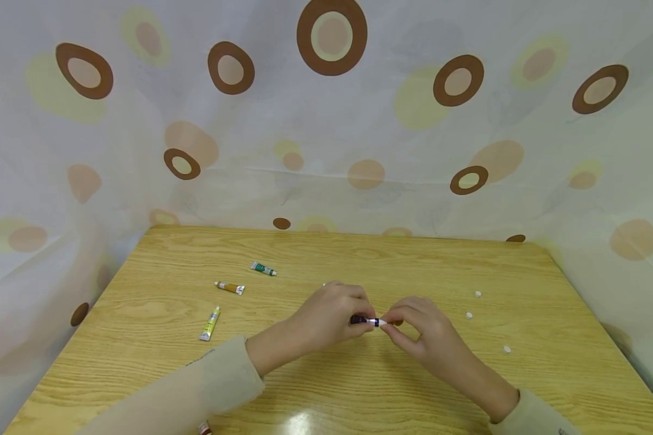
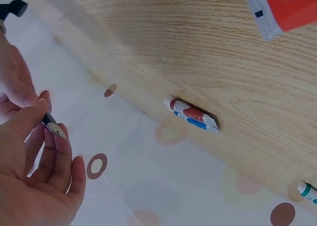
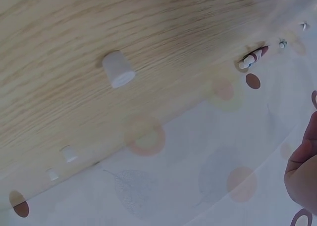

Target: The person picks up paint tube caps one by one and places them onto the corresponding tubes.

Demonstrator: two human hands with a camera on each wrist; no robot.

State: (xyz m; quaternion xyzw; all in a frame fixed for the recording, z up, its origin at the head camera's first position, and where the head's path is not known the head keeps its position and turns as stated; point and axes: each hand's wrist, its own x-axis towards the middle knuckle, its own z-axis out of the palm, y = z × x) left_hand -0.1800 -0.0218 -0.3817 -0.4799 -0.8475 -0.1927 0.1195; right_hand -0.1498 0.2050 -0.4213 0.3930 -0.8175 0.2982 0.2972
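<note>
A small dark blue-purple paint tube [image 1: 375, 322] lies level between both hands at the middle of the table. The left hand [image 1: 334, 314] grips its body, fingers curled over it. At the tube's white tip, the right hand [image 1: 430, 332] pinches with thumb and forefinger. In the left wrist view the tube [image 2: 55, 129] shows partly, its other end covered by fingers. Only an edge of the right hand [image 3: 304, 171] enters the right wrist view.
Left on the wooden table [image 1: 158, 290] lie a green tube [image 1: 263, 269], an ochre tube [image 1: 230, 287] and a yellow tube [image 1: 210, 323]. A dark red tube [image 1: 204, 429] shows at the bottom edge. White caps [image 1: 469, 315] lie scattered right. A patterned curtain [image 1: 326, 121] surrounds the table.
</note>
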